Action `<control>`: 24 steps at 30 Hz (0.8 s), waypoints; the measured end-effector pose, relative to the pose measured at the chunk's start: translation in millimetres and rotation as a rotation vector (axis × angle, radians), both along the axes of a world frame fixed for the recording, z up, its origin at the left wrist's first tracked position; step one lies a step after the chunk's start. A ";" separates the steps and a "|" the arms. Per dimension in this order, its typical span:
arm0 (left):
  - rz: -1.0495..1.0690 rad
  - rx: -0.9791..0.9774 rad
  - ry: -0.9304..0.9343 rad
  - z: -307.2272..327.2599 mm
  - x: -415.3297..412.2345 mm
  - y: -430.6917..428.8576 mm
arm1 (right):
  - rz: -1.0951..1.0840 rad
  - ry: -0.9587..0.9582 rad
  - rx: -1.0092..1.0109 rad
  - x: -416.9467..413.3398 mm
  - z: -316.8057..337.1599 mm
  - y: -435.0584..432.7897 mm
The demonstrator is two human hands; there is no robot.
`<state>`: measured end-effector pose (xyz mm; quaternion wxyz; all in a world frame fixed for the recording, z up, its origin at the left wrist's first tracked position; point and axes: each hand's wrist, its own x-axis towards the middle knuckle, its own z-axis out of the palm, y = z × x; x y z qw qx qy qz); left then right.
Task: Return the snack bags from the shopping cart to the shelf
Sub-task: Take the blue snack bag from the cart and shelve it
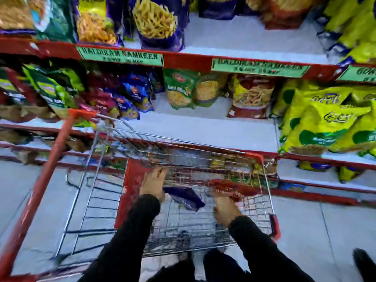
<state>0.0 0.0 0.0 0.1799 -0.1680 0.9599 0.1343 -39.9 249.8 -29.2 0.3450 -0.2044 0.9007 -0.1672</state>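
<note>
Both my hands reach down into the wire shopping cart (203, 226). A purple snack bag (184, 197) lies in the basket; my left hand (153, 183) is over its left end with fingers spread, and blur hides whether it grips the bag. My right hand (225, 208) is closed on the near edge of a red snack bag (232, 187) at the basket's right side. The shelf (203, 129) right behind the cart has a bare white stretch between standing bags.
Red-edged shelves hold purple, green, red and yellow snack bags, with yellow bags (325, 123) piled at the right. The cart's red handle bar (46, 169) runs diagonally at the left. Grey tiled floor lies at both sides of the cart.
</note>
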 end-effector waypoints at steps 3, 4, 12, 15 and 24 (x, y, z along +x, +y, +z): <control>-0.006 0.056 -0.176 -25.7 12.5 -11.0 | -0.006 -0.038 -0.004 3.2 -20.6 -11.6; -0.001 0.071 -0.201 -34.5 16.7 -12.1 | -0.069 -0.062 -0.034 4.2 -30.5 -16.2; 0.283 0.202 -0.031 -54.4 4.2 -20.4 | -0.581 -0.115 -0.086 -0.3 -51.4 -32.3; 0.327 0.305 0.077 -55.9 10.3 -21.2 | -0.609 -0.077 -0.216 -1.8 -33.0 -27.8; 0.492 0.838 0.549 22.2 15.6 -2.4 | -0.682 -0.038 -0.693 -15.6 56.7 -9.1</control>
